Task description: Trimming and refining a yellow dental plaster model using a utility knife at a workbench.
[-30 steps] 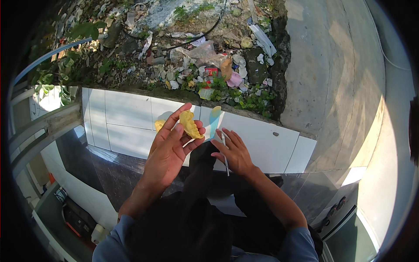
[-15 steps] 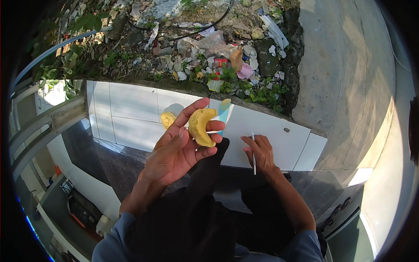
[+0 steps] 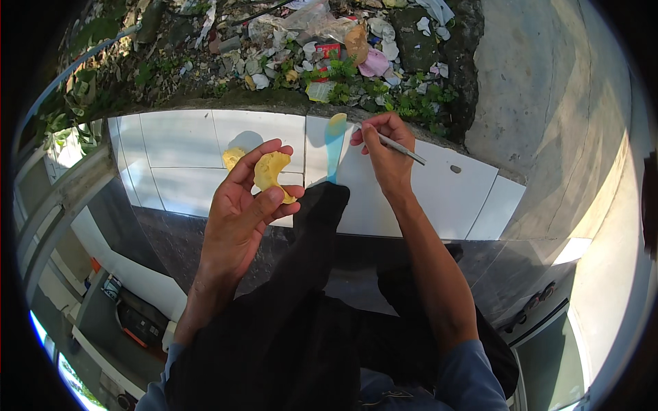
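Observation:
My left hand (image 3: 236, 209) is closed around a yellow, clay-like crescent (image 3: 267, 168), thumb on its near side and fingers behind and below. In my right hand (image 3: 392, 157), pinched between thumb and fingers, is a thin pale stick-like tool (image 3: 410, 154); it slants down to the right, and its far tip is near the fingertips. A flat blue tool with a yellowish end (image 3: 334, 147) lies on the white tiles between my hands. Beyond my left hand, partly hidden by its fingers, rests a second yellow lump (image 3: 232, 157).
The white-tiled ledge (image 3: 439, 185) has a small dark hole at its right. Past it lies ground strewn with rubbish and plants (image 3: 329, 68). Concrete (image 3: 541, 103) runs along the right, a metal railing (image 3: 75, 185) along the left. My dark-clothed knee (image 3: 325, 202) reaches the ledge.
My right hand has risen toward the ledge's far edge with the stick, close to the blue tool. My left hand has shifted left and turned the yellow crescent. The view has tilted slightly.

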`<state>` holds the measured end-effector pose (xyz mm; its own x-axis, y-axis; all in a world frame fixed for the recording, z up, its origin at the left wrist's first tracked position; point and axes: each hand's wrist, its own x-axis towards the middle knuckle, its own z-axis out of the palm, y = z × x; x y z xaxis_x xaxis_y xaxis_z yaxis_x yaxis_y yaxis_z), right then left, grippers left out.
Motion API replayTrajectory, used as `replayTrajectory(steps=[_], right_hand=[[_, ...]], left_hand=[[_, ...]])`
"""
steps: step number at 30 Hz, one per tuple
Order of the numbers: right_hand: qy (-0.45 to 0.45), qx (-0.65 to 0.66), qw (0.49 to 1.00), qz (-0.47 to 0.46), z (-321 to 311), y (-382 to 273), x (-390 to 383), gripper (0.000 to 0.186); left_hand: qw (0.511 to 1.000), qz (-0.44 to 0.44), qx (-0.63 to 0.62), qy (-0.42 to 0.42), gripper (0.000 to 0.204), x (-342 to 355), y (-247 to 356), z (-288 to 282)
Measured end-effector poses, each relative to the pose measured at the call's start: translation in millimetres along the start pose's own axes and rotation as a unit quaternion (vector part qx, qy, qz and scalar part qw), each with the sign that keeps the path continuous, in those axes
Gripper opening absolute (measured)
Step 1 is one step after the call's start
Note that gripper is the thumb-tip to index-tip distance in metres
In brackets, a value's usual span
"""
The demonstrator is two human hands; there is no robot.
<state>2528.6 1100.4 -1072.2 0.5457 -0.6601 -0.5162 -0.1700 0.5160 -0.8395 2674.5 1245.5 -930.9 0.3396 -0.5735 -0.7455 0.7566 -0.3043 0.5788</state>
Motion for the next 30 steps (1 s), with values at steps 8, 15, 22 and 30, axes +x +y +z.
replayTrajectory(steps=[8,15,22,30], right_hand=[[-0.010,-0.068,0.996,-0.049,0.5,14.8,0.1,0.010],[-0.003,-0.083,0.994,-0.072,2.5,16.5,0.6,0.008],[-0.002,-0.098,0.992,-0.078,3.7,16.2,2.0,0.008],[-0.052,-0.028,0.997,0.048,-0.6,-19.6,-13.8,0.008]], left_hand=[[0.999,0.015,0.044,0.023,0.054,3.8,-2.1,4.6],[0.994,0.042,0.097,0.016,0.062,5.4,1.6,6.6],[0.995,0.037,0.086,0.032,0.061,4.8,8.6,9.3],[0.984,0.122,0.129,0.025,0.066,-20.0,25.4,19.5]])
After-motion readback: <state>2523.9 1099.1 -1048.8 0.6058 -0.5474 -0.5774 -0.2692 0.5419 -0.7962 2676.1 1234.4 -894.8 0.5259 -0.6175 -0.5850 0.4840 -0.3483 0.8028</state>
